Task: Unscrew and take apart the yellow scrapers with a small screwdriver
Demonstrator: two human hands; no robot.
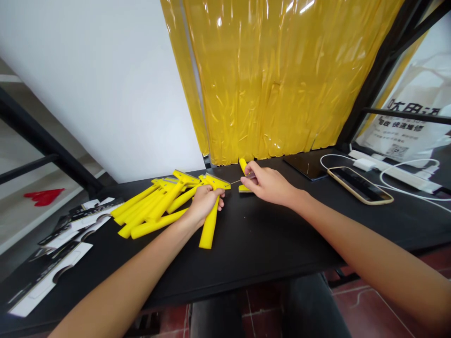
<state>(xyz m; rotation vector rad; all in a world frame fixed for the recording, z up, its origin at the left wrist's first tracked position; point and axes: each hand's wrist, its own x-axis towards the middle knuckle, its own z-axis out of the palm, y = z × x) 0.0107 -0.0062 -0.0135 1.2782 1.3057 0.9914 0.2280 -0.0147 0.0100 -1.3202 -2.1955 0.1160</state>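
My left hand (pixel 205 203) is closed around a yellow T-shaped scraper (pixel 209 225), gripping it just below its head, with the handle pointing toward me. From the scraper's head a thin pale strand or rod (pixel 235 181) runs to my right hand (pixel 262 182), whose fingers pinch its other end; its exact kind is too fine to make out. Left of my left hand lies a pile of similar yellow scrapers (pixel 150 202), their handles toward me. Another yellow scraper (pixel 243 164) lies behind my right hand, which partly hides it.
Black and white cardboard sleeves (pixel 56 277) lie on the left of the black table (pixel 268 253). On the right are a phone (pixel 361 184), a dark tablet-like slab (pixel 305 166), a white power strip (pixel 398 171) and loose cables. A yellow plastic curtain (pixel 282 80) hangs behind.
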